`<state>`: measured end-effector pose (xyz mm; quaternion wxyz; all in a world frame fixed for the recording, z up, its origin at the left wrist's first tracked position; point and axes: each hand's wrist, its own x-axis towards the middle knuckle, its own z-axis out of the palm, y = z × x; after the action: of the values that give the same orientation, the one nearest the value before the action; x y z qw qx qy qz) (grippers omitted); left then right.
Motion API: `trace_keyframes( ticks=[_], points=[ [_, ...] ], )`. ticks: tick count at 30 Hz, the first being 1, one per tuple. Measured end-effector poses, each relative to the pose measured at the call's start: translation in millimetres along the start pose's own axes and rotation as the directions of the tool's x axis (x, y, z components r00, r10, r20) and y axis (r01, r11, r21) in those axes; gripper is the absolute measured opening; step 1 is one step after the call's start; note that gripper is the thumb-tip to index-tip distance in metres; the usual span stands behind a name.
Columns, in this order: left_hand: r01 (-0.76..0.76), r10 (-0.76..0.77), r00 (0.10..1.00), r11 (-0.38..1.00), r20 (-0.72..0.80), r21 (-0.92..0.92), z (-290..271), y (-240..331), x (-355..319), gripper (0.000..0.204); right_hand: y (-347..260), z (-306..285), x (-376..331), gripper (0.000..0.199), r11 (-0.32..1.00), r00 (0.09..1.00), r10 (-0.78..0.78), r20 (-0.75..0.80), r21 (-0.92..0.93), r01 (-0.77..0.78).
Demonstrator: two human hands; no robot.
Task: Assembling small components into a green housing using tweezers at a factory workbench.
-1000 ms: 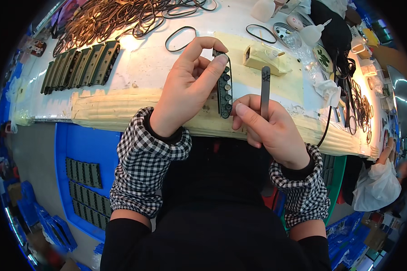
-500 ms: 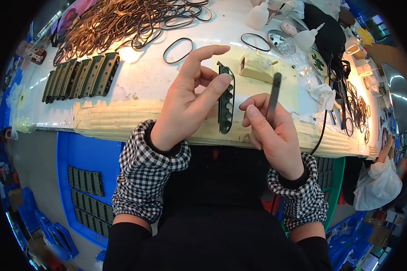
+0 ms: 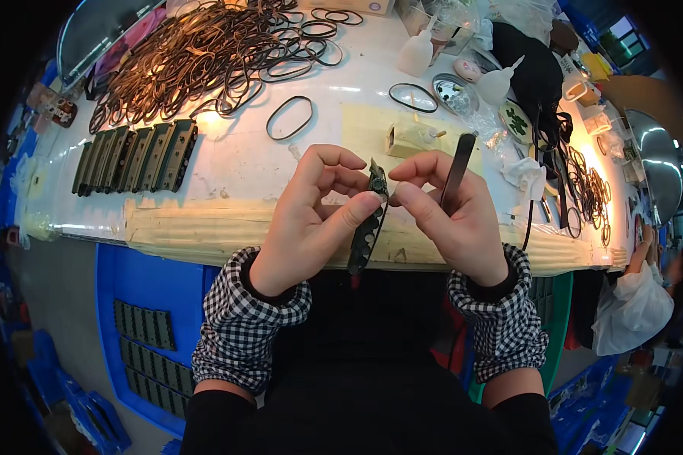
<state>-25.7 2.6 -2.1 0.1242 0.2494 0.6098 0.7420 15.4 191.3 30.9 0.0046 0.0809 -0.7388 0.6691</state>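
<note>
From here I see the blue bin [image 3: 155, 284] holding green pieces [image 3: 155, 367], while the left hand [image 3: 300, 227] pinches the wheeled part [image 3: 363, 241] at the table's [image 3: 205, 221] near edge, now tilted, and the right hand [image 3: 463, 220], gripping a dark tool [image 3: 458, 168], has risen beside its top.

This looks like a small-parts assembly workshop. The white workbench [image 3: 235, 167], its front edge wrapped in yellowish covering, bears a heap of dark flexible loops [image 3: 182, 64] and a row of matching green molded chassis [image 3: 136, 158]. Similar parts fill a blue plastic crate [image 3: 159, 277]; checked oversleeves [image 3: 239, 341] suit factory handwork.
</note>
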Motion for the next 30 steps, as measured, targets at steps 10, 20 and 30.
trace_keyframes(
  ticks=[10,20,30],
  points=[
    [-0.026,0.028,0.998,0.999,-0.063,0.043,3.3,0.7,-3.0,0.038,-6.8,4.3,-7.5,0.014,0.979,0.979,0.191,0.064,0.065,-0.195],
    [-0.036,0.041,0.998,0.995,-0.053,0.091,6.5,3.8,-3.8,0.039,2.2,2.4,-7.4,0.015,0.977,0.981,0.186,0.061,0.1,-0.191],
    [0.037,-0.037,0.999,0.999,-0.027,0.007,0.7,1.4,-4.1,0.037,-1.6,0.7,-7.2,0.015,0.965,0.987,0.158,-0.007,0.212,-0.153]
  ],
)
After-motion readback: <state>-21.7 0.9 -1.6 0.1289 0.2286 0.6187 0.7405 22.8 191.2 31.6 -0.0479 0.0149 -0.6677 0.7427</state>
